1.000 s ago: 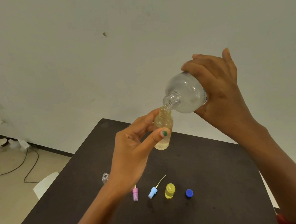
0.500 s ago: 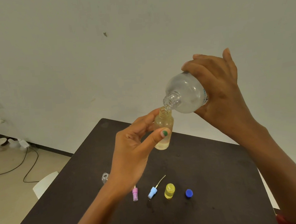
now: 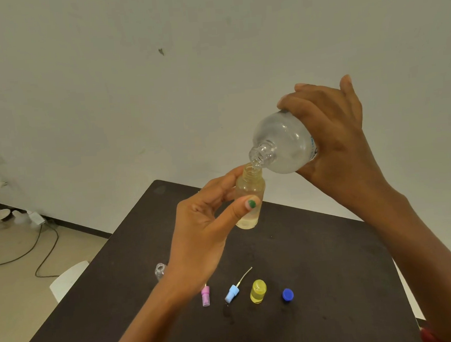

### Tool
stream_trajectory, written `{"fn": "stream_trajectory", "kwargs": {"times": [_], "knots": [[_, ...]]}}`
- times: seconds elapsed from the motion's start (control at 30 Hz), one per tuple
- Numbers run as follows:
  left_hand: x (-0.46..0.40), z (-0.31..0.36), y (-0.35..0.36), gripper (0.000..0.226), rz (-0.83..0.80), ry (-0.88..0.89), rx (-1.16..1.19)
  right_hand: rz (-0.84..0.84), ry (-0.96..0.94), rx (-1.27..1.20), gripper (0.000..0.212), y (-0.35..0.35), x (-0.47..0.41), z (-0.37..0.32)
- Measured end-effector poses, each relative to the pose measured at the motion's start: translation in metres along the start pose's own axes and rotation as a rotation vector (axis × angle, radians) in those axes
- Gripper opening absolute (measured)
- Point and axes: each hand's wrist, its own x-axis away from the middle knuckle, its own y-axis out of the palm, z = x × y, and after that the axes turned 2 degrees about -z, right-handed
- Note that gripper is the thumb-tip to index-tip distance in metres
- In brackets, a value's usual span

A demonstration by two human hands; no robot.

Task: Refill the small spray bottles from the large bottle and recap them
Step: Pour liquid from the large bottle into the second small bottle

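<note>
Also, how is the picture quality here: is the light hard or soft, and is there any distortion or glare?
Head view: the light is soft and even, and the dark table shows only faint shadows; the large bottle in the right hand carries pale highlights; the wide-angle lens bends the wall base at the left and stretches the forearms; the small bottle in the left hand looks reasonably sharp.

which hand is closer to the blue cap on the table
Left, though neither touches it. The blue cap lies on the table. The left hand holds the small bottle above and left of it; the right hand grips the large bottle higher up.
</note>
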Motion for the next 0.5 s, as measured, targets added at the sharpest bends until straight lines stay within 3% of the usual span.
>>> {"fn": "stream_trajectory", "kwargs": {"times": [0.5], "knots": [[-0.001,-0.006,0.000,0.036,-0.005,-0.024,0.039,-0.029,0.090,-0.082,0.056,0.010,0.010,-0.002]]}}
